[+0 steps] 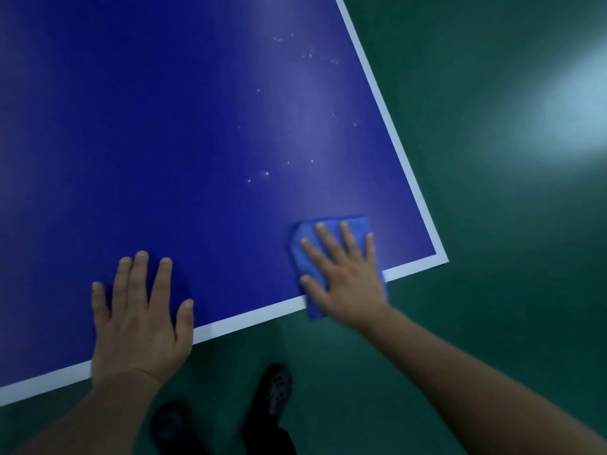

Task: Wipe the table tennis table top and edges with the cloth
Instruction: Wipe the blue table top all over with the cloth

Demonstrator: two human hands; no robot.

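The blue table tennis table (170, 133) fills the upper left, with a white line along its near and right edges that meet at a corner on the right. A folded blue cloth (303, 254) lies flat near that corner, partly over the near edge. My right hand (345, 277) presses on the cloth with straight, spread fingers. My left hand (139, 320) rests flat on the table top by the near edge, holding nothing. Small white specks (266, 173) dot the surface beyond the cloth.
A green floor (492, 257) surrounds the table on the right and below. My feet in dark shoes (277, 387) stand just under the near edge. A bright glare patch lies on the floor at the upper right.
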